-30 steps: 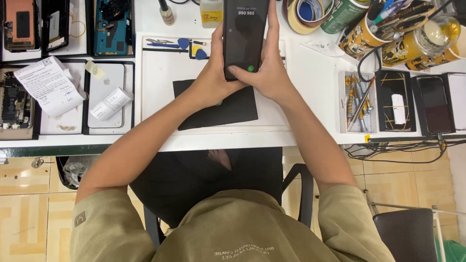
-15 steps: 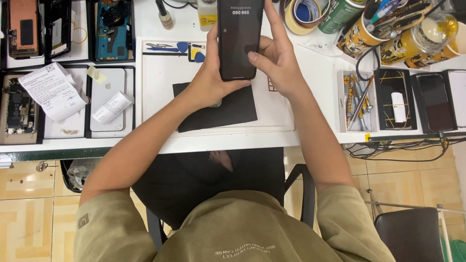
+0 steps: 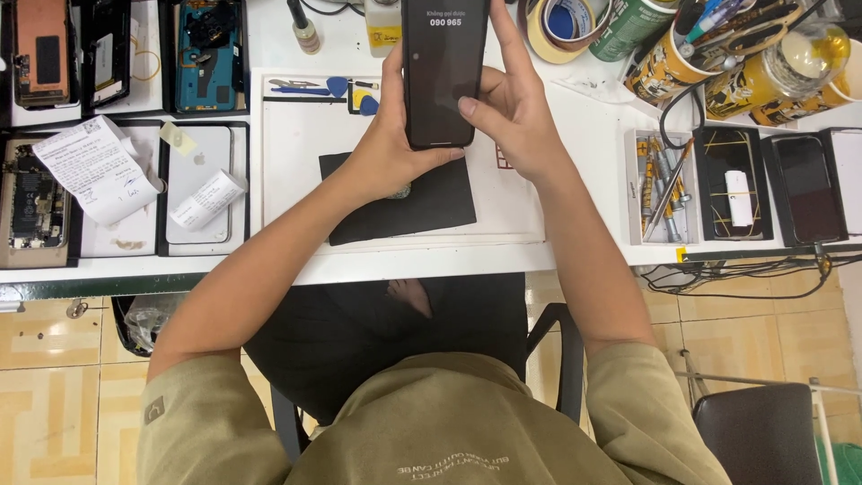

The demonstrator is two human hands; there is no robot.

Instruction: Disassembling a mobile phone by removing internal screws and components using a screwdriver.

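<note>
We see the left hand wrapped around the phone, fingers curled under its lower edge and thumb up its left side, holding it above the far middle of the bench. The right hand is half open against the right edge, thumb tip pressed on the dark screen, forefinger stretched up alongside. The phone's top is cut off by the frame, and most of the left fingers are hidden behind it. Under the hands lies a black pad on a white mat; something small peeks out beneath the left wrist, too hidden to tell. Out left, trays hold opened phones and paper slips. Right, a tool tray, cans and a tape roll, partly cropped.
</note>
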